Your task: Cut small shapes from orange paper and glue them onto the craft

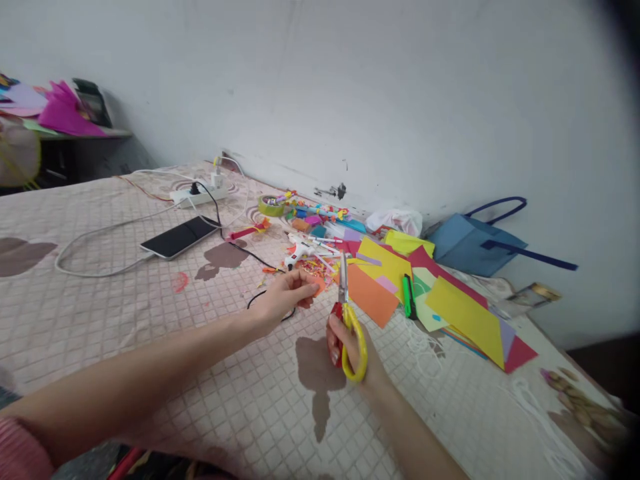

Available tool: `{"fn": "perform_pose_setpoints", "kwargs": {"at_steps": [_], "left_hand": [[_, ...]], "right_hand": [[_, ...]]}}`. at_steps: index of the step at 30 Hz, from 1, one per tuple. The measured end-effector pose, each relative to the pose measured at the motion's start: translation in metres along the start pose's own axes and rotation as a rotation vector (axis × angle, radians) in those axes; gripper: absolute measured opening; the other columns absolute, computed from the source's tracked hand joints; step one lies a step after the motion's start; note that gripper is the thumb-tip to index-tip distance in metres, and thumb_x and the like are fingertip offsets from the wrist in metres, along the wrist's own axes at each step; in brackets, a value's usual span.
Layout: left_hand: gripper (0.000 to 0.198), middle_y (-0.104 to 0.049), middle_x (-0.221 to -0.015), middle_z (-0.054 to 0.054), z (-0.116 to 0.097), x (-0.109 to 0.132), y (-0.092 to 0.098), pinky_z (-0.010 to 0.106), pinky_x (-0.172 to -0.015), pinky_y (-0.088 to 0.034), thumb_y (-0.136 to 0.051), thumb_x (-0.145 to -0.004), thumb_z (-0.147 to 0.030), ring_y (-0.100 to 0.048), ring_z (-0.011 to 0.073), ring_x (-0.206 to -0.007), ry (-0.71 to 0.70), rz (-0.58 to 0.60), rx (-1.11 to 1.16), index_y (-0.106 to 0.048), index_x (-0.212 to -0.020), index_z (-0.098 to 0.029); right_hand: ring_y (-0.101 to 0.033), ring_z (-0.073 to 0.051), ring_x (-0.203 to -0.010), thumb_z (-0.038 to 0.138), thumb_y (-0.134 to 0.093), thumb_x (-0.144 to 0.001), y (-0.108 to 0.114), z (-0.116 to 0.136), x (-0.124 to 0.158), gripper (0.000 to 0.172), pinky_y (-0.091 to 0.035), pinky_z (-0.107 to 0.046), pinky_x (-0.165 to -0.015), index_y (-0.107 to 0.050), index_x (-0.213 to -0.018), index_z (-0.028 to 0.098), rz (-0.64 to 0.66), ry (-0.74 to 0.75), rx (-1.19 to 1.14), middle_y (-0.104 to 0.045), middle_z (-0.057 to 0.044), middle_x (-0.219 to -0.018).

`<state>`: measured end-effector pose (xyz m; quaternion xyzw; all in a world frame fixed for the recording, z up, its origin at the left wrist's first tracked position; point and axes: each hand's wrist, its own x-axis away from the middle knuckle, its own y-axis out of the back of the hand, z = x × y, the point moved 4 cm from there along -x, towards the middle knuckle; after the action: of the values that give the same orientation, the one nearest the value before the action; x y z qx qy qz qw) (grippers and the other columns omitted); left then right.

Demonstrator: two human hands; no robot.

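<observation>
My right hand (354, 350) is closed round the handles of a pair of scissors (344, 283), one handle yellow and one red, with the blades pointing away from me. To the left of the blades, my left hand (286, 297) pinches a small piece of orange paper (319, 285). Just beyond that hand lies a white glue gun (299, 253) with a black cord. Many tiny paper scraps (320, 268) are scattered beside it. A larger sheet of orange paper (373, 297) lies to the right of the scissors.
Coloured paper sheets (470, 320) and a green box cutter (409, 297) lie to the right. A blue bag (475, 243) stands against the wall. At the left are a phone (181, 237), a power strip (200, 195) and loose cables. A tape roll (271, 206) sits farther back.
</observation>
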<state>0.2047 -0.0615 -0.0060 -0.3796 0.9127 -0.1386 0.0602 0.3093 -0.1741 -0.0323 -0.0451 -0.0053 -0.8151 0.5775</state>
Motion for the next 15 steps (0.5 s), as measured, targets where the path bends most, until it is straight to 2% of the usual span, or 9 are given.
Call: {"fn": "perform_pose_setpoints", "kwargs": {"at_steps": [6, 11, 15], "left_hand": [[0.028, -0.054, -0.067, -0.003, 0.003, 0.006, -0.009, 0.021, -0.055, -0.040, -0.067, -0.074, -0.035, -0.050, 0.0069, -0.055, -0.093, 0.109, -0.098, -0.048, -0.082, -0.016], [0.021, -0.057, -0.072, 0.001, 0.006, 0.014, -0.018, 0.023, -0.059, -0.042, -0.062, -0.077, -0.033, -0.053, 0.0104, -0.064, -0.194, 0.239, -0.366, -0.052, -0.079, -0.015], [0.016, -0.059, -0.081, 0.004, 0.003, 0.018, -0.021, 0.026, -0.066, -0.045, -0.048, -0.086, -0.029, -0.055, 0.0126, -0.072, -0.242, 0.327, -0.460, -0.056, -0.089, -0.015]], "right_hand": [[-0.038, -0.005, -0.037, 0.036, -0.063, -0.078, 0.007, 0.005, -0.002, 0.022, -0.032, -0.018, -0.037, -0.051, -0.074, 0.019, -0.062, 0.099, -0.103, -0.048, 0.008, -0.051], [-0.038, -0.005, -0.037, 0.030, -0.069, -0.072, 0.008, 0.009, -0.004, 0.023, -0.033, -0.016, -0.037, -0.048, -0.074, 0.020, -0.116, 0.106, -0.202, -0.046, 0.009, -0.049], [-0.038, -0.005, -0.034, 0.027, -0.069, -0.067, 0.008, 0.007, -0.006, 0.023, -0.033, -0.017, -0.035, -0.047, -0.073, 0.020, -0.107, 0.052, -0.298, -0.044, 0.010, -0.046]]}}
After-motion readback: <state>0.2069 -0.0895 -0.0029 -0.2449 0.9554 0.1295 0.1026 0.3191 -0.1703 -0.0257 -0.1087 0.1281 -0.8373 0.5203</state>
